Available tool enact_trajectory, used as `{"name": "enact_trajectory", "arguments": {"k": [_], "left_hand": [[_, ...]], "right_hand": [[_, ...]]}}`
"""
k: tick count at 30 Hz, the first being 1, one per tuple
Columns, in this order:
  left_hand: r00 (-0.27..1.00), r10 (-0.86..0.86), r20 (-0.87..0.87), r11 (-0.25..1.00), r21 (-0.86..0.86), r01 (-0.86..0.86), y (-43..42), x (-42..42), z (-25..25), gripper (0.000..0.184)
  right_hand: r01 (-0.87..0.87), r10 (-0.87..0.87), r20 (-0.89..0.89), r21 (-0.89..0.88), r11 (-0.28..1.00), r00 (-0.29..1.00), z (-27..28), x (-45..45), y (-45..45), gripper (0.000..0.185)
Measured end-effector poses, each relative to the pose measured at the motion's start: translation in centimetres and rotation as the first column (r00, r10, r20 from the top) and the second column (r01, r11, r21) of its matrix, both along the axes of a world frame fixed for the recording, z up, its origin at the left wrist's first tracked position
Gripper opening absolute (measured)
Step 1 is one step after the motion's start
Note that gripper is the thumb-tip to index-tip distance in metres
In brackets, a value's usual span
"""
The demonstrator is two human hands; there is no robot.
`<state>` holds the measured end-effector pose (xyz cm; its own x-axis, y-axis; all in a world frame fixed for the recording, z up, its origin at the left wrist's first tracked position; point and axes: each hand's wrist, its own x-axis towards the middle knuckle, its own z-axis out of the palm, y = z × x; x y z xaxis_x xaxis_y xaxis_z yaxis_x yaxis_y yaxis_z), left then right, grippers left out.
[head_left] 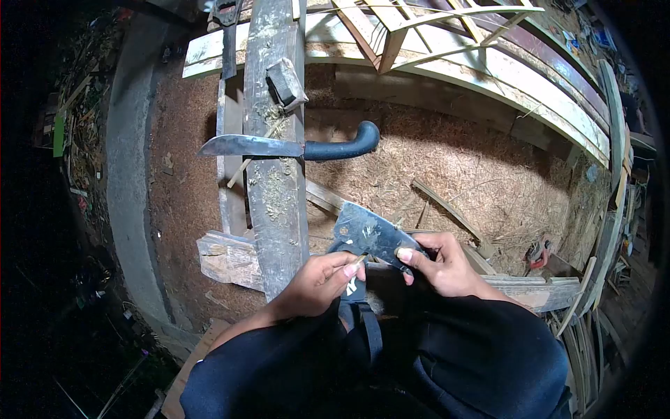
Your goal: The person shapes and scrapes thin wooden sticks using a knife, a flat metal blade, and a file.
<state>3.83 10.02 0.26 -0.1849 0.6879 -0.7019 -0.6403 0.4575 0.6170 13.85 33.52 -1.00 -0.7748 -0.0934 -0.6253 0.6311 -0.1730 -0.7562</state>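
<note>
My right hand [442, 264] grips a broad cleaver-like blade [370, 232] at its right end, with the thumb on the metal. The blade slants up to the left and has a small hole near its upper left corner. Just left of the hand, my left hand [326, 281] pinches a thin pale sliver [359, 259], held against the blade's lower edge. Both hands are in front of my knees. A knife with a curved black handle [342, 148] lies across the wooden plank [276, 223], its tip pointing left.
On the plank sit a dark block [285, 84] and wood shavings [273, 192]. A handsaw [229, 42] is at the upper left. Thin strips [447, 50] form a frame at the top. A loose stick [447, 209] leans right of the blade, with a red-handled tool [538, 255] farther right.
</note>
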Motion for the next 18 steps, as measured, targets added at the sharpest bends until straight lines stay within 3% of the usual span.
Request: {"name": "enact_trajectory", "arguments": {"k": [6, 13, 14, 15, 17, 18], "left_hand": [[0.997, -0.016, -0.07, 1.0, 0.021, 0.018, 0.0, 0.0, 0.0, 0.022], [0.998, 0.022, -0.067, 0.999, 0.047, -0.019, -0.1, 0.0, 0.3, 0.022], [0.998, 0.021, -0.066, 0.999, 0.051, -0.017, -0.8, 0.2, 0.2, 0.022], [0.998, 0.034, -0.045, 0.999, -0.007, -0.034, -2.3, 0.3, 0.1, 0.023], [0.997, 0.071, -0.041, 0.994, -0.074, -0.074, -3.1, 0.0, -0.1, 0.023], [0.999, 0.052, -0.016, 0.996, -0.074, -0.053, -3.1, -0.1, 0.0, 0.023]], "right_hand": [[0.072, -0.07, 0.105, -0.015, 0.997, 0.992, 0.9, -0.2, -0.1, 0.024], [0.097, -0.098, 0.033, 0.035, 0.995, 0.995, 0.2, 0.6, 0.6, 0.024], [0.423, -0.424, 0.042, 0.024, 0.906, 0.905, 0.3, 0.7, 2.0, 0.024], [0.705, -0.705, 0.052, 0.016, 0.709, 0.707, 0.4, 0.9, 3.0, 0.024], [0.494, -0.491, 0.073, -0.038, 0.868, 0.868, 0.0, 3.0, 2.6, 0.027], [0.469, -0.466, 0.076, -0.016, 0.883, 0.881, -0.6, 3.0, 2.6, 0.027]]}}
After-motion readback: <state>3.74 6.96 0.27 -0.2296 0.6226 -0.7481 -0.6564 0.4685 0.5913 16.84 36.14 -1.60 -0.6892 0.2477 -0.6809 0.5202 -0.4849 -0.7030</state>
